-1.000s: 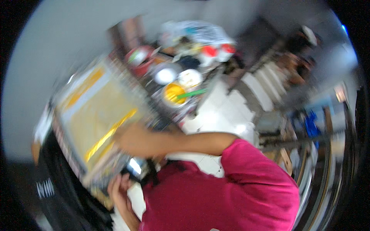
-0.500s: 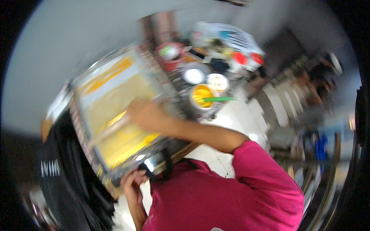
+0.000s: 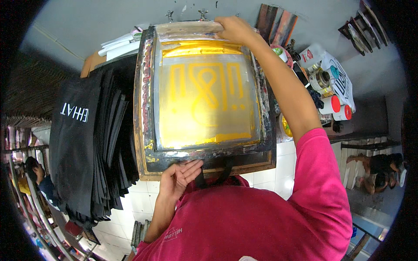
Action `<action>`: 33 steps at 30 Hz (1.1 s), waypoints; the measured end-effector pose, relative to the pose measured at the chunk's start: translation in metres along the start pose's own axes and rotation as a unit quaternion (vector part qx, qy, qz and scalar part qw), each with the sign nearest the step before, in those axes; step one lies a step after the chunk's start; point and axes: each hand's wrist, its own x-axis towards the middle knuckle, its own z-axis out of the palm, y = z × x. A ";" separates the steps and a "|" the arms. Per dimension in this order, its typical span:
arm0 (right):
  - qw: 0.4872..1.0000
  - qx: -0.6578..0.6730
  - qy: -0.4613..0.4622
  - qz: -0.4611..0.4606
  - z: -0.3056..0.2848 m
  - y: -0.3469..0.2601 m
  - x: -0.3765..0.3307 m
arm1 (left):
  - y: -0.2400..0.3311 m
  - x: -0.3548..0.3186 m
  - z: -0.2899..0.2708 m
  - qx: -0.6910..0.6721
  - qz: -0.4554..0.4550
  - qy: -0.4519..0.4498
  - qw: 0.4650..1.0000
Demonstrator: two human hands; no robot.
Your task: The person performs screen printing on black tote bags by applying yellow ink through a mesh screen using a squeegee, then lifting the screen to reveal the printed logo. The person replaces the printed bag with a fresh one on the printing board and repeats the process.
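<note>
A printing screen (image 3: pixel 148 150) in a paint-smeared frame lies before me over a wood-edged board (image 3: pixel 261 168). Its mesh (image 3: pixel 167 126) is tinted yellow, with a looped, barred design in the middle. Thick yellow ink (image 3: pixel 200 49) forms a band at its far end. There my right hand (image 3: pixel 235 30) is closed on a squeegee (image 3: pixel 187 30) that lies across the screen. At the near edge, my left hand (image 3: pixel 177 177) is palm up with fingers stretched out, fingertips against the frame. Beside them hang black bag handles (image 3: pixel 225 172).
Black cloth bags (image 3: pixel 74 135) hang in a thick stack on the left. To the right stand red-lidded tubs (image 3: pixel 335 104), an open can (image 3: pixel 320 79) and a yellow ink pot (image 3: pixel 286 126), partly behind my arm. Squeegees (image 3: pixel 266 21) lean at the wall. Another person (image 3: pixel 379 169) is far right.
My right hand has moved from mid-screen to the far end with the squeegee. The yellow band is now gathered there. My view has turned and sharpened; my left hand stays by the near edge.
</note>
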 end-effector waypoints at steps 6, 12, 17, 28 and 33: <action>0.989 -0.068 -0.055 0.123 0.018 0.024 -0.011 | 0.060 -0.001 0.053 0.394 0.089 -0.080 0.911; 0.992 -0.039 0.024 0.117 0.030 0.001 -0.010 | 0.165 0.097 0.140 0.520 0.465 -0.064 0.713; 0.990 -0.044 0.033 0.129 0.042 0.001 -0.008 | 0.234 0.177 0.179 0.617 0.620 0.014 0.485; 0.990 -0.044 0.024 0.129 0.031 -0.002 -0.013 | 0.270 0.218 0.191 0.745 0.453 -0.028 0.488; 0.991 -0.038 0.023 0.124 0.028 -0.001 -0.014 | 0.273 0.222 0.193 0.755 0.459 -0.044 0.467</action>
